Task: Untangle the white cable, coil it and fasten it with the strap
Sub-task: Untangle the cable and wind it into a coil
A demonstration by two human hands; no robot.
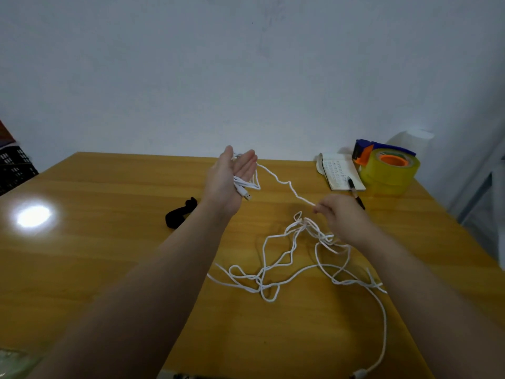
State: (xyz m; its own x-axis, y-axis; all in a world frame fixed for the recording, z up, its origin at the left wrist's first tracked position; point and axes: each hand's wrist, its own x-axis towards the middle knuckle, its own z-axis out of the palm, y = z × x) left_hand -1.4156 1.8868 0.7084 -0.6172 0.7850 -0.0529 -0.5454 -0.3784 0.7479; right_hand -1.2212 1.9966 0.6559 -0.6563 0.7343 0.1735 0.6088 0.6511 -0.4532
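Observation:
A long white cable lies in loose tangled loops on the wooden table. My left hand is raised palm up over the table's far side, with a few turns of the cable across the palm and the USB plug hanging below the thumb. From there a kinked stretch of cable runs down right to my right hand, which pinches it between fingertips. A black strap lies on the table left of my left forearm. The cable's other end reaches the near edge.
A small open notebook with a black pen lies at the back right, beside a yellow tape roll in a dispenser. A black crate stands off the table's left edge. The wall rises behind the table.

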